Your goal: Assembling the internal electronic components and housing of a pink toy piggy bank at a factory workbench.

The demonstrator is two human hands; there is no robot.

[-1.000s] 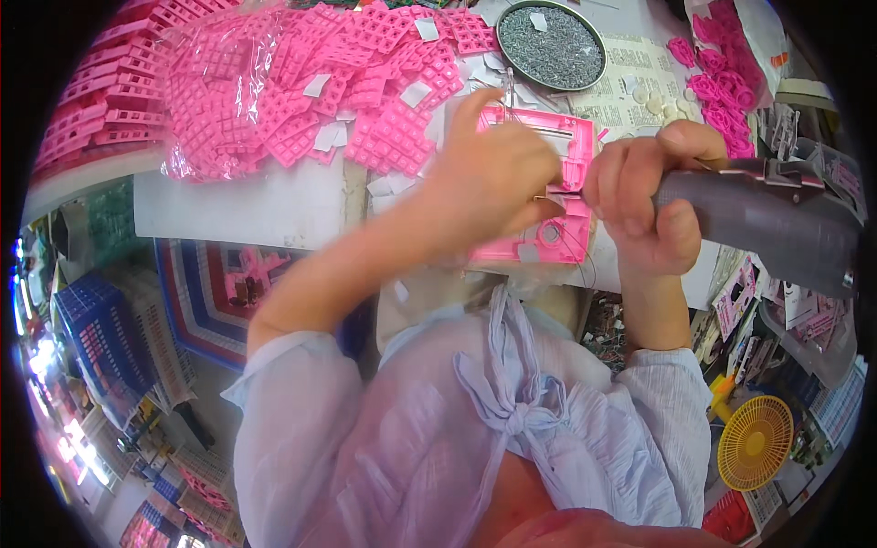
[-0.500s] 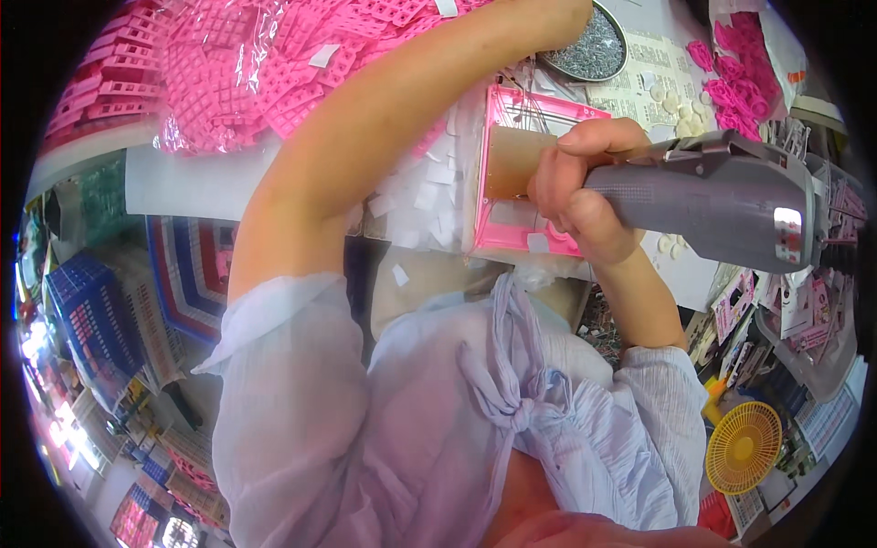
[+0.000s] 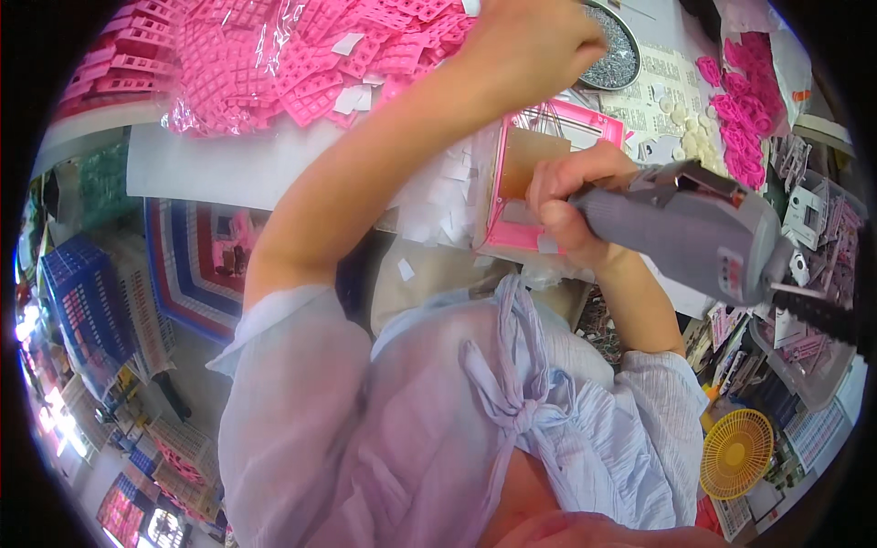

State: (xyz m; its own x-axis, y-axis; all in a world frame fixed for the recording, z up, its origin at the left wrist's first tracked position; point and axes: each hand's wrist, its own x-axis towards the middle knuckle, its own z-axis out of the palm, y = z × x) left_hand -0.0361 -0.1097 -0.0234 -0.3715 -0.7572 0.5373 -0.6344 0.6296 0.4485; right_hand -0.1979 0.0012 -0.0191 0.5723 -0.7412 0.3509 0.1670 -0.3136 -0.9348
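My right hand (image 3: 580, 196) is wrapped around the narrower end of a grey electric screwdriver (image 3: 681, 228). The tool lies slantwise above the right part of a pink plastic frame (image 3: 512, 236); its tip is hidden. Within the frame sits a tan board (image 3: 530, 164), with thin wires (image 3: 551, 119) at its far side. Stretched across to the far side, my left hand (image 3: 539, 46) is at the left rim of a round dish of small metal screws (image 3: 610, 50). Its fingers are curled, and whatever is between them is hidden.
Pink moulded parts (image 3: 365, 55) are heaped at the far left, partly in clear plastic. White paper bits (image 3: 448, 205) lie left of the frame. Cream discs (image 3: 694, 132) and magenta bundles (image 3: 740, 110) are at the far right. A black cord (image 3: 813, 310) is behind the screwdriver.
My left hand has come nearer from over the dish, so more of it shows. The screwdriver has tilted, its thick end dropping lower. The whole view has shifted slightly.
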